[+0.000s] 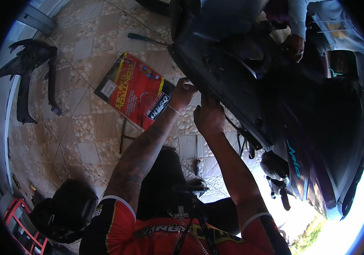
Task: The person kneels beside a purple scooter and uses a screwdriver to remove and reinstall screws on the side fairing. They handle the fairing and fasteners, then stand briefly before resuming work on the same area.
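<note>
A dark motor scooter [318,127] fills the right side, with its long black lower panel [228,83] slanting down towards me. My left hand [183,94] is at the panel's lower left edge. Its fingers are curled together, and anything in them is too small or hidden to name. Close beside it, my right hand [210,117] reaches up against the same edge with its back towards me. The thumb shows, but the other fingertips are lost in the panel's shadow. Under my left wrist lies a flat red and yellow printed package [133,91] on the floor.
A screwdriver [141,37] with a teal handle lies by the panel's tip. A T-handled tool [123,136] is beside my left forearm. Black body panels [29,72] lie far left, a black padded object [69,208] lower left. Another person's hand [293,47] rests over the scooter.
</note>
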The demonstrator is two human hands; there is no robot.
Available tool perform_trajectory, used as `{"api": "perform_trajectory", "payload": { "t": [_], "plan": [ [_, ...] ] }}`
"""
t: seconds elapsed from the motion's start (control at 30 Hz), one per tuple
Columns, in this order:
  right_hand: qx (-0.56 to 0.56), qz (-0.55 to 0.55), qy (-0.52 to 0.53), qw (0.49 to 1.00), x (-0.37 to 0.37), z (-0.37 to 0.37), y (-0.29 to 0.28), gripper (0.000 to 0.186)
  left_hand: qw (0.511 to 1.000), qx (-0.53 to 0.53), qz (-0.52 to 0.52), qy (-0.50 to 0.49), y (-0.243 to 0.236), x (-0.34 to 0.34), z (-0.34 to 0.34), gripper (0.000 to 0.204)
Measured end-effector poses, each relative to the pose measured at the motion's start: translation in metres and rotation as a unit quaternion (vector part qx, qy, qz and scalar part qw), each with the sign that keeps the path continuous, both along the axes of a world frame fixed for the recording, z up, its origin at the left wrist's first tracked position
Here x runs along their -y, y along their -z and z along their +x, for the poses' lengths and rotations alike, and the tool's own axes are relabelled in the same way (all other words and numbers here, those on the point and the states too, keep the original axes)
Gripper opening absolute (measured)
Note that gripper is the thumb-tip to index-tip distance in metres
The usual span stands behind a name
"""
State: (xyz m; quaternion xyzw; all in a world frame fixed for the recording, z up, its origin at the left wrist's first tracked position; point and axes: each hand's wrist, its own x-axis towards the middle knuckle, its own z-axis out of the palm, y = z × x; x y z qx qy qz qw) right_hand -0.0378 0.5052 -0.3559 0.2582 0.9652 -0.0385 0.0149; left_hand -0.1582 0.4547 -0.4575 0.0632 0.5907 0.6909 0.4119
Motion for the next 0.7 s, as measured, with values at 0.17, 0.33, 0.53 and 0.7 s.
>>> {"api": "perform_trajectory", "payload": {
  "t": [0.17,0.33,0.53,0.7],
  "plan": [
    [0.024,-0.015,0.014,1.0,0.008,-0.005,-0.016,0.073,0.999,0.044,0.02,-0.009,-0.002,0.0,-0.001,0.056],
    [0.032,-0.022,0.041,0.998,0.021,0.004,-0.034,0.083,0.995,0.081,0.054,0.011,-0.004,0.0,-0.001,0.058],
    [-0.05,-0.049,0.017,0.997,0.027,0.05,-0.066,0.07,0.996,0.075,0.048,0.0,-0.009,-0.002,0.003,0.057],
    [-0.002,-0.282,0.049,0.958,0.044,0.133,-0.071,0.051,0.992,0.115,0.055,-0.018,-0.014,-0.004,0.006,0.052]
  ]
}}
